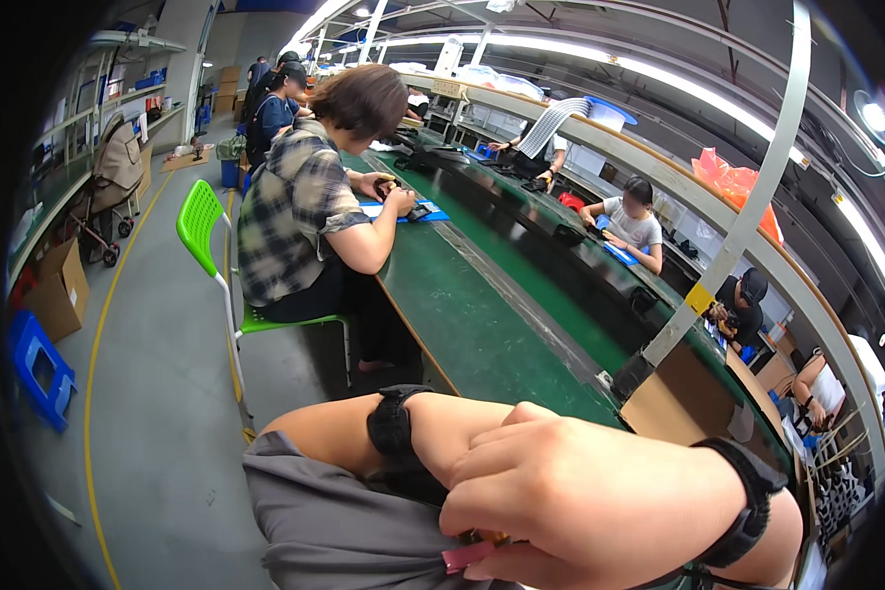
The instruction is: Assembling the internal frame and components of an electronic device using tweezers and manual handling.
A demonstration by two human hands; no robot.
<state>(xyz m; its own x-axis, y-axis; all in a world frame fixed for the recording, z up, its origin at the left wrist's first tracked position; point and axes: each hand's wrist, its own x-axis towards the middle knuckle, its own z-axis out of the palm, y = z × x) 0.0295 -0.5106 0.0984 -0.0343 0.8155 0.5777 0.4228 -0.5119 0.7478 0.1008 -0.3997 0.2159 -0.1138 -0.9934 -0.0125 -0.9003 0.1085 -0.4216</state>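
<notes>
My right hand fills the lower middle of the view, with a black band on its wrist. Its fingers are curled shut around a small pink and brown piece at the fingertips. My left hand reaches in from the left with a black strap on the wrist. Most of it lies under my right hand, so its fingers are hidden. Grey cloth lies beneath both hands.
A long green workbench runs away ahead, with a metal post and a cardboard box near my hands. A person in a plaid shirt sits on a green chair at the bench. More workers sit across it. A blue stool and boxes stand at the left.
</notes>
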